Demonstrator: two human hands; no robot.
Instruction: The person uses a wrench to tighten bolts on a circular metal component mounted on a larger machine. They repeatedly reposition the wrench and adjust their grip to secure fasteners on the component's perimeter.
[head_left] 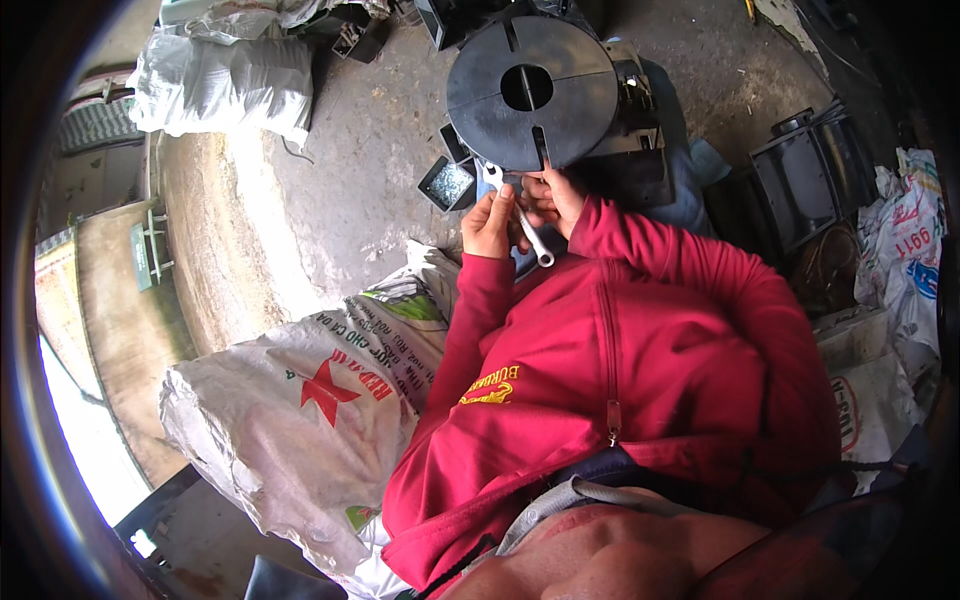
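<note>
A combination wrench (532,234) lies across the fingers of my left hand (488,224), which is closed with the thumb pressed on the shaft. Its open jaw points up toward a large dark round slotted plate (480,105), and its ring end slants down toward my chest. Close beside it, my right hand (562,200) is closed at the plate's near edge, fingertips by the near slot. What those fingers pinch is hidden. The plate has a central hole and several narrow slots.
Left of my hands stands a small dark box (447,186) of small shiny parts. A white printed sack (290,400) fills the left. White plastic bags (220,85) sit at the far left. Black rectangular housings (800,185) and another printed sack (903,255) are at right.
</note>
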